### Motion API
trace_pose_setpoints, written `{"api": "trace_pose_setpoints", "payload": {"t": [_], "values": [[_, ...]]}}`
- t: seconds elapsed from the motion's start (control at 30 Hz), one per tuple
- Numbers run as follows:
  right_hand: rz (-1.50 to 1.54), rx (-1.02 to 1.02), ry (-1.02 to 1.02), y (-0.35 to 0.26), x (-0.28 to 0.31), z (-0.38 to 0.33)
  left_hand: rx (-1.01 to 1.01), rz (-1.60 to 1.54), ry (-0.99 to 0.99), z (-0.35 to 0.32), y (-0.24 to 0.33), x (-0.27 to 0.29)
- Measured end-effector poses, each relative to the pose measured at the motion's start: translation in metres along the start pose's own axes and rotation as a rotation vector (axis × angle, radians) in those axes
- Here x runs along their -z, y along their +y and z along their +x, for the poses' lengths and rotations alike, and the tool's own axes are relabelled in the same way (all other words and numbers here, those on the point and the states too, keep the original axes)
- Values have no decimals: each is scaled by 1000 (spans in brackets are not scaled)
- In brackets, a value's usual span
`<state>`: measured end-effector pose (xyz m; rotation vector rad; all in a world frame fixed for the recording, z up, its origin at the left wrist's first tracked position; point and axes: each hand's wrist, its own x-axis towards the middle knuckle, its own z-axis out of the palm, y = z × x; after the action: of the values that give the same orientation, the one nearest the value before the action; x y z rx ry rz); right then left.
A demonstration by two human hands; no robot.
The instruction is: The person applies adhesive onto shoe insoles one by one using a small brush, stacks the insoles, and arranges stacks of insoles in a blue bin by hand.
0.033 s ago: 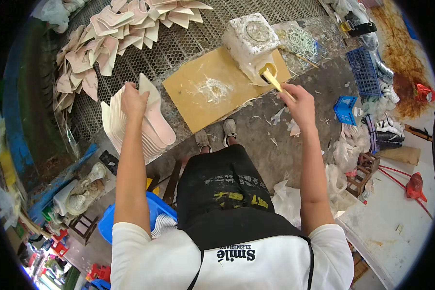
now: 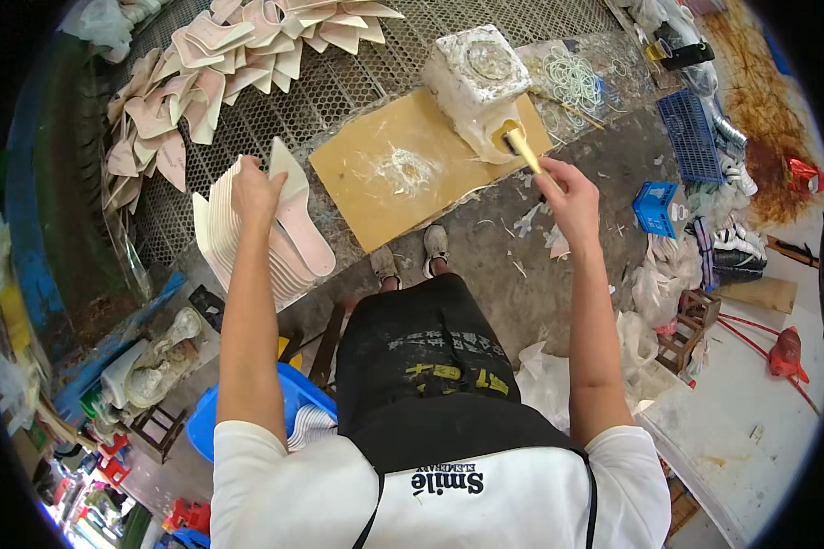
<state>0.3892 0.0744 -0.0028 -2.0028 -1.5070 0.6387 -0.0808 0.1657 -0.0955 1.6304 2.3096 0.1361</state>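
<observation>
The left hand grips the top of a fanned stack of pale pink shoe insoles, fingers closed over the uppermost pieces, at the near edge of the metal mesh table. The right hand holds a yellow-handled brush, fingers wrapped around the handle, bristle end at the opening of a white glue-crusted container. The container stands on the far right corner of a yellow board. Loose insoles lie spread across the table's far left area.
</observation>
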Motion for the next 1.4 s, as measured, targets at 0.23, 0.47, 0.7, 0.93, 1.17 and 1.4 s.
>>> {"api": "trace_pose_setpoints", "payload": {"t": [0.23, 0.47, 0.7, 0.93, 1.17, 1.4], "values": [[302, -149, -194, -6, -14, -36, -130, -463, -285, -11, -44, 31], [504, -220, -480, 15, -20, -55, -207, -595, -340, -82, -51, 170], [563, -234, -260, -16, -43, -54, 205, -1096, -207, -131, -46, 162], [612, -272, -147, -60, -77, -47, 189, -1305, -245, -150, 26, 70], [424, -205, -181, -57, -105, -57, 122, -1319, -183, -164, 30, 67], [372, -34, -304, -110, -134, -75, 103, -1239, -181, -170, 33, 44]]}}
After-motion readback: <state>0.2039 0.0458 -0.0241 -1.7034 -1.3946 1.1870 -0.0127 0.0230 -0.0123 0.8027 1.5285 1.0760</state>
